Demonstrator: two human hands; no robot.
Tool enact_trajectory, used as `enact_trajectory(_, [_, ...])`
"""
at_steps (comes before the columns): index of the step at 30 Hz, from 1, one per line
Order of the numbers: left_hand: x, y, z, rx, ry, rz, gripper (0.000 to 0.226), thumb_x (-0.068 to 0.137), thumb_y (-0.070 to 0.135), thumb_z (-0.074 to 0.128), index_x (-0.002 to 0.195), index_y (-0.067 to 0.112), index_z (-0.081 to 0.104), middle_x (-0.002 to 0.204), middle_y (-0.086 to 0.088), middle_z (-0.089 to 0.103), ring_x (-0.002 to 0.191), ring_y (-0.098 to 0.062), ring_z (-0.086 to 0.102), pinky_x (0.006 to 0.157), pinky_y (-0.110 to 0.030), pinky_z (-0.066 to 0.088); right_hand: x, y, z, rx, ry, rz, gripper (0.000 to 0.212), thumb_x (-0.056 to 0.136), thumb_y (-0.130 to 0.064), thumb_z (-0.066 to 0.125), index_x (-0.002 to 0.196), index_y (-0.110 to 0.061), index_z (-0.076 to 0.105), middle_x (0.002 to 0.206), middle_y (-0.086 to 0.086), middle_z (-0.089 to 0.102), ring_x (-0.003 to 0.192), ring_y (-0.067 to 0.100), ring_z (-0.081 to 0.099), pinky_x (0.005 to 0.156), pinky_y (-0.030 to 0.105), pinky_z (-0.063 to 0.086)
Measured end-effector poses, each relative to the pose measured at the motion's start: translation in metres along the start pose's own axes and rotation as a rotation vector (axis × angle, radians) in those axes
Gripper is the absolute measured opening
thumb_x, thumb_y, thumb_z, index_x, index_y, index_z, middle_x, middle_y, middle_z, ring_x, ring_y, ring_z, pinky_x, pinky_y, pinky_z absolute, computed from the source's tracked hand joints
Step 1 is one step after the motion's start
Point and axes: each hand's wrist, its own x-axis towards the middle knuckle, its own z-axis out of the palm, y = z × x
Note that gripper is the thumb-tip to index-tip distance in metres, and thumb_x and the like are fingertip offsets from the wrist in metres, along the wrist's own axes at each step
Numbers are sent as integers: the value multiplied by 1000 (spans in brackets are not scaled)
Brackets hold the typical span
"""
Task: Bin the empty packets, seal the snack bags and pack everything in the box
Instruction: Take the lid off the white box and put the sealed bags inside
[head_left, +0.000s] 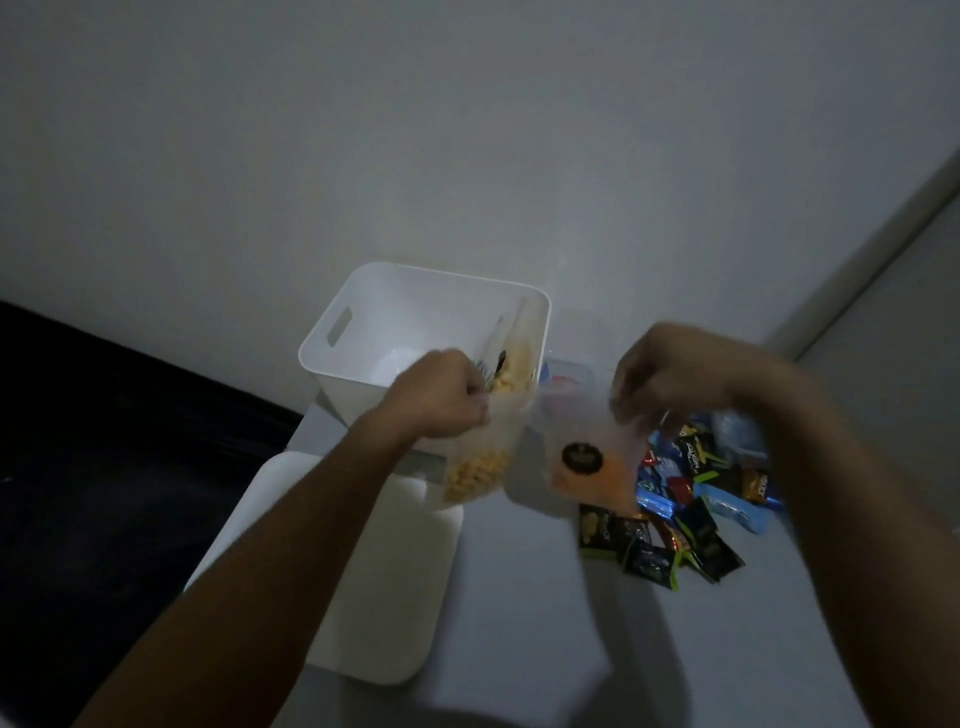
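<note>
Blur softens both hands (441, 395) (670, 374) gripping clear snack bags (587, 452).

Print on the small snack packets (691, 499) is too blurred to read.

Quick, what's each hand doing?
Left hand: grips clear bag of yellow snacks.
Right hand: pinches clear bag of orange snacks.
</note>
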Motion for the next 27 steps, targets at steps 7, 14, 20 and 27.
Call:
enact_trajectory(7, [6, 15, -100, -322, 213, -103, 10, 83, 7, 66, 80, -1, 70, 70, -16, 70, 62, -23, 72, 57, -33, 61, -6, -52, -54, 348, 320, -110, 14, 85, 3, 67, 98, 0, 63, 83, 19, 74, 66, 28, 74, 59, 37, 62])
enact_trajectory(14, [40, 5, -80, -345, 312, -196, 14, 78, 3, 57, 73, 0, 69, 65, -15, 71, 54, -22, 71, 41, -22, 52, 68, -72, -9, 366, 515, -86, 53, 81, 7, 62, 124, -23, 55, 109, 20, 63, 60, 28, 73, 65, 42, 63])
enact_trajectory(20, [62, -24, -25, -327, 272, -247, 13, 74, 3, 60, 66, 1, 69, 63, -15, 70, 54, -25, 71, 58, -43, 61, 110, -65, 47, 259, 443, 75, 35, 74, 3, 72, 106, -11, 70, 108, 16, 69, 75, 26, 73, 72, 35, 62])
enact_trajectory(27, [71, -36, 14, -253, 176, -231, 12, 76, 12, 65, 70, 3, 70, 71, -14, 71, 64, -25, 70, 66, -36, 60, 128, -54, 67, 243, 403, 126, 21, 78, -3, 69, 100, -2, 72, 99, 18, 70, 77, 29, 72, 70, 42, 62])
